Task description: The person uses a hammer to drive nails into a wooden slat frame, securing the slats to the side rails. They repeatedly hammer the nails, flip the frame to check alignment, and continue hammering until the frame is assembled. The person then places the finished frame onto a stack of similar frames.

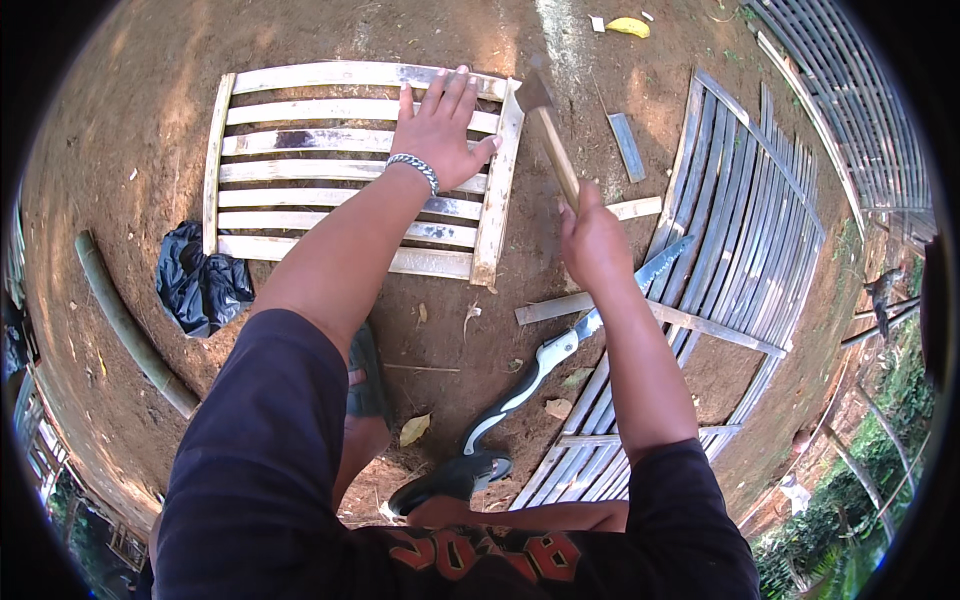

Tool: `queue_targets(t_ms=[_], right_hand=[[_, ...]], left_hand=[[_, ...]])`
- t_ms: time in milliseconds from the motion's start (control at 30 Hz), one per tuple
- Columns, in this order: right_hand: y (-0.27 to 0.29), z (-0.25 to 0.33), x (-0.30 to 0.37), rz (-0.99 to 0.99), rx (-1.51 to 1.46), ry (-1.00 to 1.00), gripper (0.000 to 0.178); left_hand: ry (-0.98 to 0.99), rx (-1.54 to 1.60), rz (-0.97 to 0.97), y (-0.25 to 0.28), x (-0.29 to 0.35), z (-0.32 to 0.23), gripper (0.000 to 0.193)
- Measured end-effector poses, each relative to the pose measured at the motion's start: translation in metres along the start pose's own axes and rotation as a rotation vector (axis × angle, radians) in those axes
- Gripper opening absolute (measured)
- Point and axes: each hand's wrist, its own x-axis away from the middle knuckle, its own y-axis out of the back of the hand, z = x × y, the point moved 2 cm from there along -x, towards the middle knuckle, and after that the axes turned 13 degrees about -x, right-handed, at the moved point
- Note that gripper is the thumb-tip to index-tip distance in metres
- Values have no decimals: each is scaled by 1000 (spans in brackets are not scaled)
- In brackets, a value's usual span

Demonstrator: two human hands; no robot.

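Note:
A rectangular panel of pale bamboo slats (340, 170) lies on the ground in front of me, with a crosspiece at each end. My left hand (440, 125) rests palm down on its upper right part, fingers spread, a chain bracelet at the wrist. To the right, my right hand (595, 240) is wrapped round the wooden handle of a hammer (560, 155). The dark hammer head is raised beside the panel's right crosspiece and looks slightly blurred. A folding saw (530, 375) with a black and white handle lies below, its blade passing behind my right forearm.
On the right lies a larger grey bamboo slat panel (740, 210), and another slatted panel (850, 110) stands beyond it. A black plastic bag (200, 280) and a bamboo pole (125, 325) are at left. Short strips (627, 148) and a yellow object (628, 27) lie farther off.

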Motion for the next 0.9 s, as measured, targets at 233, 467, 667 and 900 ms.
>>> queue_targets(t_ms=[233,467,667,900], right_hand=[[9,6,15,-610,-429,515,33],[28,2,3,-111,-87,80,33],[36,28,20,-388,-533,161,38],[60,23,14,-84,-181,-7,37]], left_hand=[[-3,27,10,2,1,1,86],[-1,35,-6,-4,3,2,86],[-5,23,37,4,1,0,85],[2,-7,62,2,4,6,84]])
